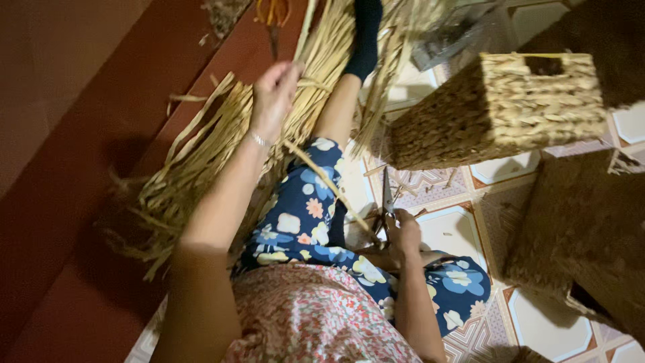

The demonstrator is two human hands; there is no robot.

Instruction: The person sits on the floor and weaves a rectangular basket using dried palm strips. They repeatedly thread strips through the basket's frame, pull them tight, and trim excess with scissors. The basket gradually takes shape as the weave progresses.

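There, left hand among straw strands

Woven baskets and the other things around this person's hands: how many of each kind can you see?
Woven baskets: 3, one pale, two darker
Bundles of straw strands: 1, gripped by the left hand
Scissors: 2, one by the right hand, one orange-handled
Total: 6
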